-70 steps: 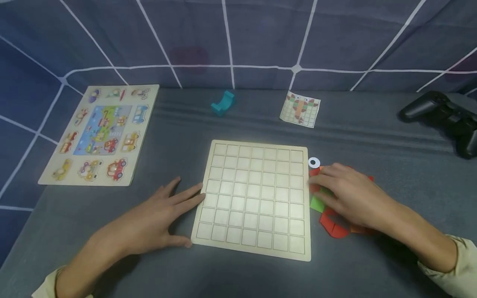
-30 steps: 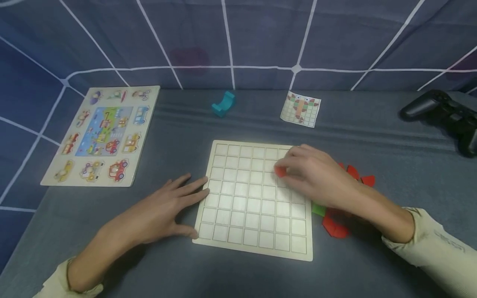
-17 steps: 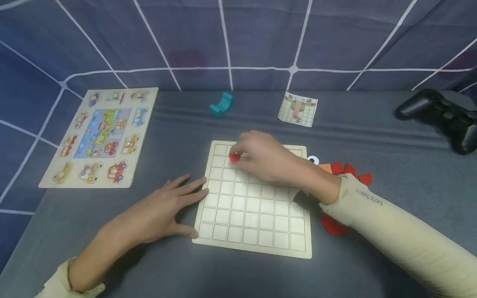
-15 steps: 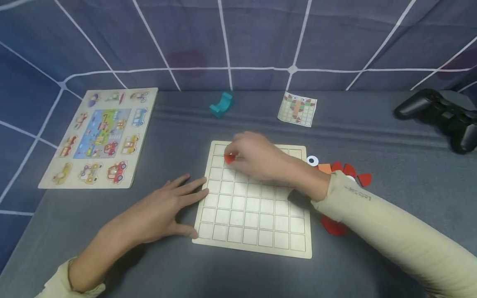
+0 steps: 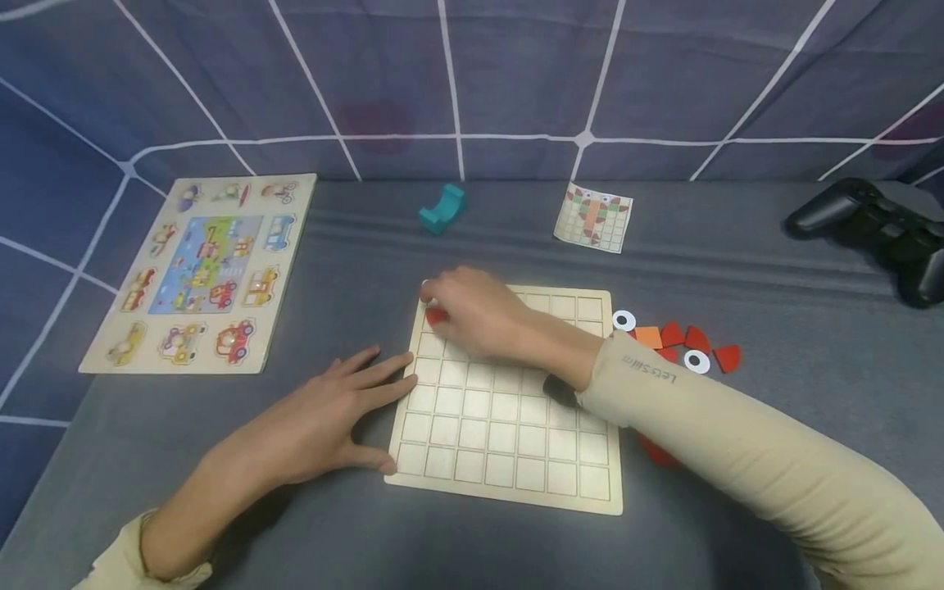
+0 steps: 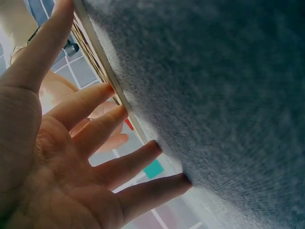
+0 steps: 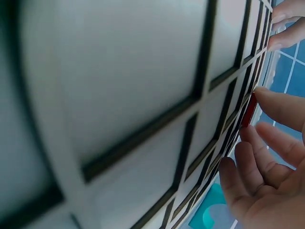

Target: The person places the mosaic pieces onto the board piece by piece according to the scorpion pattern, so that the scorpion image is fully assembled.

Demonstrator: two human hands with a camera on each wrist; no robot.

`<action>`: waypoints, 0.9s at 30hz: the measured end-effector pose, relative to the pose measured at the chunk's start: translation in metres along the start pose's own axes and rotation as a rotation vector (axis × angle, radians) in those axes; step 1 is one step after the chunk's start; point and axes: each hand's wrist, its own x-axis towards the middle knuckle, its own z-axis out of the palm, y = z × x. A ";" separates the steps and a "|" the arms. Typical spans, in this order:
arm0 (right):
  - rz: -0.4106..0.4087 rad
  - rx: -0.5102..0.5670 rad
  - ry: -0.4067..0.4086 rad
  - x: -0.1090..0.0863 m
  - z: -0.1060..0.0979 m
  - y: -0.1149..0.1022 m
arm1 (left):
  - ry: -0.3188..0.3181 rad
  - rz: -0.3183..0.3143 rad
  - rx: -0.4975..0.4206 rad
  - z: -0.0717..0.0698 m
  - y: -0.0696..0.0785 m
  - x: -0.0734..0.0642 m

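Observation:
A square wooden grid board (image 5: pixel 501 500) lies flat in the middle of the table. My right hand (image 5: pixel 479 315) is over its far left corner, pinching a red piece (image 5: pixel 436 315) with a curved edge between thumb and fingers. In the right wrist view that red piece (image 7: pixel 249 109) stands on edge right at the grid. My left hand (image 5: pixel 317 422) has its fingers spread, with fingertips and thumb against the board's left edge. The left wrist view shows those straight fingers (image 6: pixel 128 167) along the board's side.
Right of the board lie red pieces (image 5: pixel 726 358), an orange square (image 5: pixel 648 337) and white eye discs (image 5: pixel 696 361), partly under the right sleeve. Behind are a pattern card (image 5: pixel 593 217) and a teal curved block (image 5: pixel 442 208). A picture puzzle (image 5: pixel 199 270) lies left, a black game controller (image 5: pixel 870 233) right.
My right hand picked up a red piece from the pile on the right and carried it left across the board to the far left corner. The left hand stayed at the board's edge.

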 end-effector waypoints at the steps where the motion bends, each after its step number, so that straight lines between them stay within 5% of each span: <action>1: -0.008 -0.001 0.002 0.000 0.000 0.001 | 0.000 0.001 -0.001 0.000 0.000 0.000; 27: -0.021 -0.043 -0.035 0.000 -0.001 0.004 | -0.009 -0.014 0.004 -0.001 0.002 0.003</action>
